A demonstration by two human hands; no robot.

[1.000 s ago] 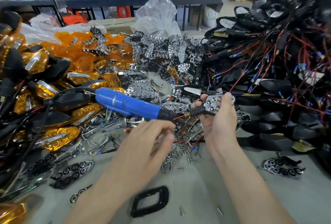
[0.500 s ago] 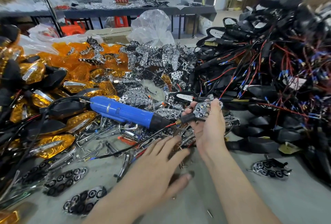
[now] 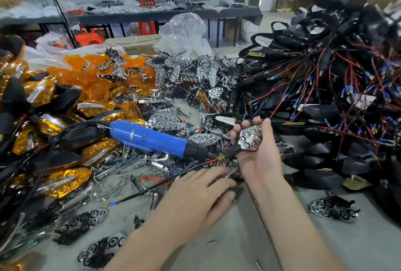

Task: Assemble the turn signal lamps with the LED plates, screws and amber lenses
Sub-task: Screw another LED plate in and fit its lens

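L hand (image 3: 195,197) fingers straight over screw pile (image 3: 225,172), front-centre of desk (image 3: 238,244), gripping nothing. R hand (image 3: 258,158) curls round turn signal lamp (image 3: 249,140), held above mid-desk. Risk: lamp wire snags in clutter, screw gets fumbled. Blue screwdriver (image 3: 152,138) label unreadable, red sign (image 3: 147,2) at back too blurry

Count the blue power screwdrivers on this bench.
1. The blue screwdriver lies left of centre, its bit end pointing at the lamp held in the right hand. Others may lie buried.

Red sign (image 3: 147,2) "不合格区", far table (image 3: 152,13)
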